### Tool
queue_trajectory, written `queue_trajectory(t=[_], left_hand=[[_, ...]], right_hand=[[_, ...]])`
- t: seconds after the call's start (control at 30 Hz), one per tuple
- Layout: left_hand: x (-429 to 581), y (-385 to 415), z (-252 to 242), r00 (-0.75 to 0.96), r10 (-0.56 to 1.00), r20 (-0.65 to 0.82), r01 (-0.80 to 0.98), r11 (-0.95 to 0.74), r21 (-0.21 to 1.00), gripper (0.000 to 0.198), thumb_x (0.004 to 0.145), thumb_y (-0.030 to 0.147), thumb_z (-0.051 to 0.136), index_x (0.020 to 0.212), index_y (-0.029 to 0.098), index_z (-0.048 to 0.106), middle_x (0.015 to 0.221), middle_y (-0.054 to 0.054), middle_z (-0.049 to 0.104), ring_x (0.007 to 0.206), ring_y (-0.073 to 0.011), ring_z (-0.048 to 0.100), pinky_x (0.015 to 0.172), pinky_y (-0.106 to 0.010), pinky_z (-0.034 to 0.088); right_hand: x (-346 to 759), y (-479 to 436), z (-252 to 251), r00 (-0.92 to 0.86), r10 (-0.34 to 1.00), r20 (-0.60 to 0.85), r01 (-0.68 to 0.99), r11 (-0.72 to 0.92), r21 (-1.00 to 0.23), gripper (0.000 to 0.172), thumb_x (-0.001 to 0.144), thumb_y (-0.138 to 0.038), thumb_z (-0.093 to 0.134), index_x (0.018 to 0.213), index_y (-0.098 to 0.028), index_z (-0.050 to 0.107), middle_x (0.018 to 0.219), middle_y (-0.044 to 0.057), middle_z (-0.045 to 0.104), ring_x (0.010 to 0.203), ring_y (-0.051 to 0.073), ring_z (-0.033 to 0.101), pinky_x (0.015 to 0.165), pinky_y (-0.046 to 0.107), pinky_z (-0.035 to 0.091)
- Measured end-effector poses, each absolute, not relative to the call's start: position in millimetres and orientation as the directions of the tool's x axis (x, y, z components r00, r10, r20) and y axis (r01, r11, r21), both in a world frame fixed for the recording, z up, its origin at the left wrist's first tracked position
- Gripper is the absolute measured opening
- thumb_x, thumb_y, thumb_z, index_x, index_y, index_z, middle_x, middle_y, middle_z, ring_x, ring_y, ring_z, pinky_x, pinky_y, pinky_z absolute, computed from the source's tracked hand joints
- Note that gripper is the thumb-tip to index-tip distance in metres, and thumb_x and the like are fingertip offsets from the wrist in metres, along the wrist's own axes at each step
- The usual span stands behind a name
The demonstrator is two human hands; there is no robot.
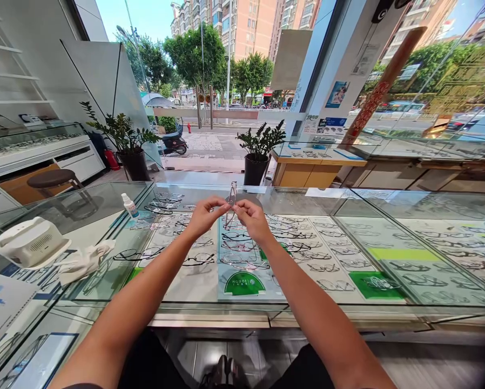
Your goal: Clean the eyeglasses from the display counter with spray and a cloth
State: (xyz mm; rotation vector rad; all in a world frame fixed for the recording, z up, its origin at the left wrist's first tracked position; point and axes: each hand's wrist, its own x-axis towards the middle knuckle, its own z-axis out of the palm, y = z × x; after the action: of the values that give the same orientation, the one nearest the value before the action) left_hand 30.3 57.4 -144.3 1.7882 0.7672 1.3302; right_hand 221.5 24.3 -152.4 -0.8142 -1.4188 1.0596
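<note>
Both hands meet above the glass display counter [242,294], in the middle of the head view. Between them a thin-framed pair of eyeglasses [233,190] is held up on end, one part pointing up and another hanging below the fingers. My left hand [207,215] pinches it from the left with thumb and forefinger. From the right, my right hand [251,217] pinches it close to the same spot. The fingertips hide the middle of the frame. Rows of eyeglasses [242,247] lie below the hands, some apparently on the glass top and others inside the case.
A small white spray bottle [129,206] stands on the counter's left, near a crumpled white cloth [84,262] and a white device [32,243]. Green cards [244,283] lie among the eyeglasses. Beyond the counter are potted plants [255,162] and a round stool [51,179].
</note>
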Motion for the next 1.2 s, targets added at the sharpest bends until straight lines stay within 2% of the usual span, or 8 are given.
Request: queue_trajectory(t=[0.27,0.57,0.73,0.83,0.9,0.97,1.07,1.2], left_hand=[[34.2,57.6,-143.3,0.315,0.836,0.449,-0.131,-0.430,0.893,0.040,0.079,0.059,0.090,0.083,0.020,0.082,0.093,-0.007,0.080,0.091,-0.0220,0.071,0.091,-0.038,0.056],[36.3,60.6,-150.9,0.267,0.876,0.402,-0.155,-0.373,0.915,0.044,0.076,0.060,0.091,0.087,0.018,0.082,0.089,-0.008,0.082,0.086,-0.0213,0.074,0.088,-0.038,0.060],[34.8,62.0,-150.5,0.226,0.897,0.380,-0.170,-0.347,0.922,0.048,0.076,0.063,0.091,0.089,0.018,0.081,0.093,-0.009,0.082,0.086,-0.0202,0.073,0.083,-0.037,0.064],[34.4,63.0,-150.6,0.249,0.905,0.346,-0.170,-0.311,0.935,0.049,0.074,0.064,0.091,0.087,0.018,0.079,0.091,-0.008,0.080,0.086,-0.0202,0.073,0.079,-0.037,0.066],[35.0,63.3,-151.5,0.274,0.901,0.338,-0.155,-0.305,0.940,0.050,0.074,0.064,0.091,0.085,0.017,0.079,0.090,-0.008,0.079,0.086,-0.0199,0.072,0.078,-0.036,0.067],[36.1,62.8,-152.6,0.295,0.894,0.338,-0.143,-0.309,0.940,0.050,0.075,0.064,0.090,0.085,0.016,0.079,0.090,-0.008,0.078,0.086,-0.0194,0.072,0.078,-0.036,0.067],[37.7,60.5,-152.9,0.316,0.886,0.339,-0.142,-0.309,0.940,0.048,0.077,0.062,0.089,0.086,0.016,0.079,0.091,-0.009,0.078,0.087,-0.0193,0.072,0.078,-0.035,0.067],[39.6,56.0,-151.2,0.326,0.878,0.349,-0.136,-0.322,0.937,0.049,0.079,0.064,0.089,0.087,0.016,0.079,0.090,-0.008,0.077,0.086,-0.0182,0.071,0.079,-0.034,0.067]], right_hand=[[221.7,25.1,-154.3,-0.134,0.934,0.332,-0.093,0.322,-0.942,0.052,0.082,-0.073,0.079,0.086,-0.023,0.065,0.060,-0.009,0.037,0.055,0.010,0.023,0.053,0.030,0.017],[224.3,25.9,-150.4,-0.060,0.922,0.382,-0.040,0.380,-0.924,0.052,0.081,-0.072,0.081,0.084,-0.021,0.068,0.058,-0.008,0.040,0.055,0.010,0.026,0.054,0.030,0.019],[230.8,28.7,-151.5,0.095,0.910,0.405,0.043,0.402,-0.914,0.046,0.084,-0.066,0.078,0.088,-0.021,0.070,0.057,-0.008,0.041,0.054,0.011,0.028,0.055,0.029,0.023],[237.5,28.2,-151.7,0.256,0.856,0.450,0.212,0.404,-0.890,0.041,0.093,-0.060,0.070,0.092,-0.020,0.073,0.054,-0.006,0.049,0.052,0.014,0.042,0.057,0.030,0.033],[241.0,26.9,-150.6,0.336,0.798,0.500,0.325,0.400,-0.857,0.036,0.099,-0.054,0.063,0.100,-0.020,0.074,0.066,0.001,0.068,0.061,0.018,0.060,0.066,0.033,0.045],[242.6,25.6,-149.1,0.383,0.735,0.559,0.392,0.419,-0.819,0.032,0.102,-0.048,0.061,0.116,-0.020,0.071,0.094,0.009,0.081,0.080,0.023,0.071,0.076,0.036,0.051],[240.5,24.5,-148.5,0.384,0.660,0.645,0.426,0.493,-0.758,0.036,0.100,-0.045,0.065,0.128,-0.023,0.059,0.130,0.016,0.078,0.108,0.027,0.073,0.084,0.039,0.052],[232.7,24.8,-154.4,0.253,0.690,0.678,0.433,0.546,-0.717,0.038,0.095,-0.053,0.074,0.115,-0.025,0.058,0.142,0.016,0.071,0.127,0.030,0.066,0.098,0.045,0.053]])
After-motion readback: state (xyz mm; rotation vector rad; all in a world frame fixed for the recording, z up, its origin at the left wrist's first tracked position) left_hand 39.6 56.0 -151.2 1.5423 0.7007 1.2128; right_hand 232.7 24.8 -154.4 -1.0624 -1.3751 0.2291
